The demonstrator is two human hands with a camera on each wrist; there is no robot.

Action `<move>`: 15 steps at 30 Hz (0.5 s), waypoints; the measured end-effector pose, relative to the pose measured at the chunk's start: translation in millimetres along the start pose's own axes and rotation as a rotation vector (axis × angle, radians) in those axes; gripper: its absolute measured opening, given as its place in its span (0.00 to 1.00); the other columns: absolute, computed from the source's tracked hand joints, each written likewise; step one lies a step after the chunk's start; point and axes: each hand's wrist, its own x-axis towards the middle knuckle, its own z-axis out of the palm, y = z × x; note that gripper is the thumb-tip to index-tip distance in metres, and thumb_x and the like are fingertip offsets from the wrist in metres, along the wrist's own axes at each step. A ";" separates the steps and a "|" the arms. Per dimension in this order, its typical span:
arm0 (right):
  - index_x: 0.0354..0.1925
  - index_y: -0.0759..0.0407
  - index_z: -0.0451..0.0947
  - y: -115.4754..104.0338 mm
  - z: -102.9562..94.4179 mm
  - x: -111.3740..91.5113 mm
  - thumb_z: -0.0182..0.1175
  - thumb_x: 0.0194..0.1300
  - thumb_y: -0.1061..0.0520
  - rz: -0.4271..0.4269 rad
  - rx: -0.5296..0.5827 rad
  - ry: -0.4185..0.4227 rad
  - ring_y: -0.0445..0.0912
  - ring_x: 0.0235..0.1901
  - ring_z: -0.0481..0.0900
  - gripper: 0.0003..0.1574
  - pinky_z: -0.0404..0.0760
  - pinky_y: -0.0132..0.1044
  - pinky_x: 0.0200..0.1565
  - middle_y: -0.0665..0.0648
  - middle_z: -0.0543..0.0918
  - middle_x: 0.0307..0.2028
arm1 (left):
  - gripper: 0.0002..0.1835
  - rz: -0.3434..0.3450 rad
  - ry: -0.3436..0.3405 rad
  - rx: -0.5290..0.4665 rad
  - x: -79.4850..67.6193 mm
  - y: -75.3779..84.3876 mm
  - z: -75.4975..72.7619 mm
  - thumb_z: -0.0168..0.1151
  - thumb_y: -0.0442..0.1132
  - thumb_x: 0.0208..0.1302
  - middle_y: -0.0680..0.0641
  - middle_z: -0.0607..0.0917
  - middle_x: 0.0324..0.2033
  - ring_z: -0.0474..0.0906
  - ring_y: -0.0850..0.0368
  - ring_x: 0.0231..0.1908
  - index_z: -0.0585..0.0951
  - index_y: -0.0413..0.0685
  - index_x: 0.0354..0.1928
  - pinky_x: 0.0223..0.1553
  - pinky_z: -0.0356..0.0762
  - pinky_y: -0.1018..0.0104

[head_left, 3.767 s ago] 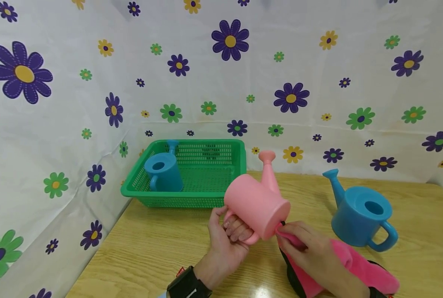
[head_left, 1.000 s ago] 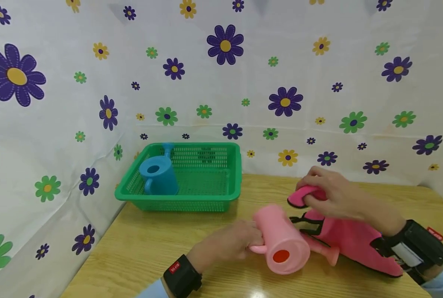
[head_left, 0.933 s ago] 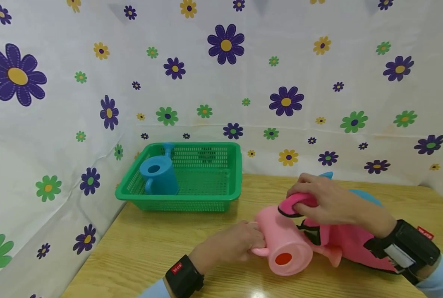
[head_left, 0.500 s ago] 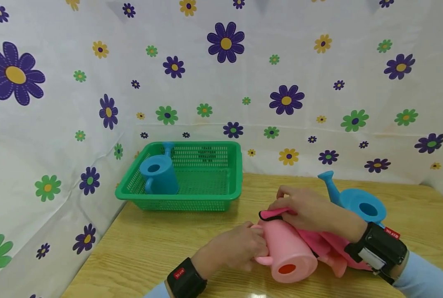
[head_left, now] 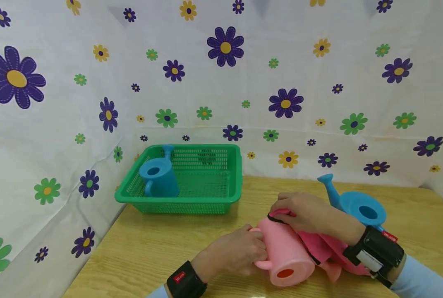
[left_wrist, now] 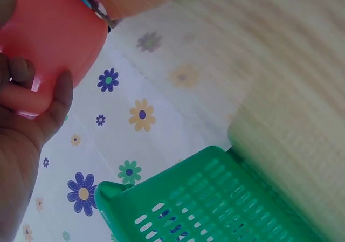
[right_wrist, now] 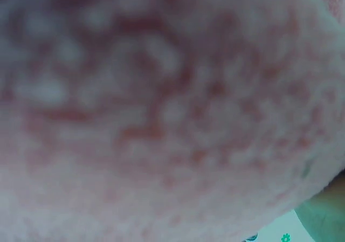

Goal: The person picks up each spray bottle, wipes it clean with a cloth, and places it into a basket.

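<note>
A pink watering can (head_left: 285, 250) lies tilted low over the table, its top opening facing me and its spout pointing right, partly under cloth. My left hand (head_left: 240, 251) grips its handle; the left wrist view shows fingers and thumb (left_wrist: 61, 104) curled round it. My right hand (head_left: 304, 209) pinches a bunched part of a pink cloth (head_left: 319, 247) with dark edging, pressed on the can's far end. The rest of the cloth hangs below the right forearm onto the table. Blurred pink fabric (right_wrist: 161, 188) fills most of the right wrist view.
A green basket (head_left: 176, 200) stands back left, with a blue watering can (head_left: 162, 178) upright inside. Another blue watering can (head_left: 355, 203) is behind my right forearm. A flower-patterned sheet (head_left: 258, 74) covers the walls behind the wooden table (head_left: 139, 248).
The pink can was held up with its base toward my right hand; it is now lowered, opening toward me. Within the last second my right hand brought the cloth left onto the can.
</note>
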 end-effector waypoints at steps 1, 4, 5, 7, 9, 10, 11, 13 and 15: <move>0.44 0.50 0.86 -0.1 -0.8 0.2 0.67 0.60 0.52 -0.011 0.001 -0.003 0.37 0.33 0.78 0.12 0.85 0.36 0.36 0.46 0.83 0.35 | 0.14 -0.006 -0.011 -0.012 -0.5 -0.2 -0.3 0.69 0.43 0.55 0.61 0.78 0.21 0.70 0.63 0.35 0.73 0.59 0.18 0.42 0.76 0.60; 0.43 0.50 0.87 -1.8 -3.2 0.4 0.67 0.60 0.52 -0.031 0.000 -0.018 0.36 0.31 0.77 0.12 0.84 0.34 0.33 0.45 0.81 0.33 | 0.13 -0.004 -0.022 -0.019 -1.5 -0.2 -0.5 0.70 0.38 0.54 0.61 0.79 0.23 0.70 0.63 0.36 0.75 0.59 0.20 0.44 0.78 0.57; 0.43 0.49 0.87 -3.0 -4.0 0.2 0.67 0.60 0.51 -0.034 0.002 -0.025 0.36 0.31 0.76 0.12 0.83 0.34 0.33 0.44 0.81 0.32 | 0.13 0.001 -0.019 -0.012 -1.6 -0.1 -0.3 0.69 0.38 0.54 0.61 0.79 0.24 0.70 0.63 0.36 0.75 0.59 0.20 0.44 0.78 0.56; 0.43 0.48 0.87 -6.4 -5.8 -0.7 0.67 0.60 0.51 -0.037 0.007 -0.043 0.36 0.30 0.75 0.12 0.82 0.33 0.31 0.44 0.80 0.31 | 0.13 0.012 -0.011 0.013 -1.4 0.0 0.2 0.69 0.38 0.54 0.62 0.80 0.25 0.70 0.64 0.36 0.74 0.60 0.21 0.43 0.77 0.57; 0.43 0.47 0.87 -10.6 -7.2 -2.1 0.67 0.60 0.50 -0.038 0.012 -0.064 0.36 0.28 0.75 0.11 0.80 0.33 0.30 0.43 0.78 0.30 | 0.13 0.019 0.001 0.038 -1.3 0.3 0.6 0.69 0.39 0.54 0.62 0.79 0.24 0.69 0.64 0.34 0.74 0.60 0.21 0.40 0.75 0.60; 0.43 0.47 0.87 -12.9 -7.8 -3.0 0.67 0.60 0.50 -0.039 0.013 -0.076 0.36 0.28 0.74 0.11 0.79 0.33 0.30 0.43 0.78 0.29 | 0.13 0.022 0.003 0.046 -1.1 0.3 0.7 0.69 0.39 0.54 0.62 0.78 0.24 0.68 0.65 0.34 0.74 0.60 0.21 0.39 0.74 0.61; 0.42 0.46 0.87 -15.6 -8.5 -4.0 0.67 0.60 0.50 -0.041 0.017 -0.092 0.36 0.28 0.73 0.11 0.79 0.33 0.29 0.43 0.77 0.29 | 0.13 0.026 0.004 0.057 -1.1 0.3 0.9 0.69 0.40 0.54 0.62 0.78 0.24 0.68 0.65 0.33 0.74 0.61 0.21 0.38 0.74 0.62; 0.42 0.45 0.87 -20.5 -10.0 -6.4 0.67 0.60 0.49 -0.046 0.026 -0.127 0.37 0.27 0.73 0.11 0.77 0.32 0.29 0.43 0.75 0.28 | 0.13 0.030 0.006 0.064 -1.2 0.5 1.1 0.70 0.40 0.54 0.62 0.77 0.23 0.68 0.65 0.32 0.74 0.61 0.21 0.36 0.72 0.64; 0.43 0.43 0.87 -25.6 -11.5 -9.1 0.66 0.61 0.49 -0.043 0.045 -0.170 0.37 0.28 0.73 0.11 0.78 0.32 0.29 0.42 0.75 0.28 | 0.13 0.031 0.001 0.063 -1.2 0.4 1.8 0.70 0.41 0.53 0.62 0.77 0.22 0.67 0.64 0.32 0.74 0.61 0.21 0.35 0.71 0.65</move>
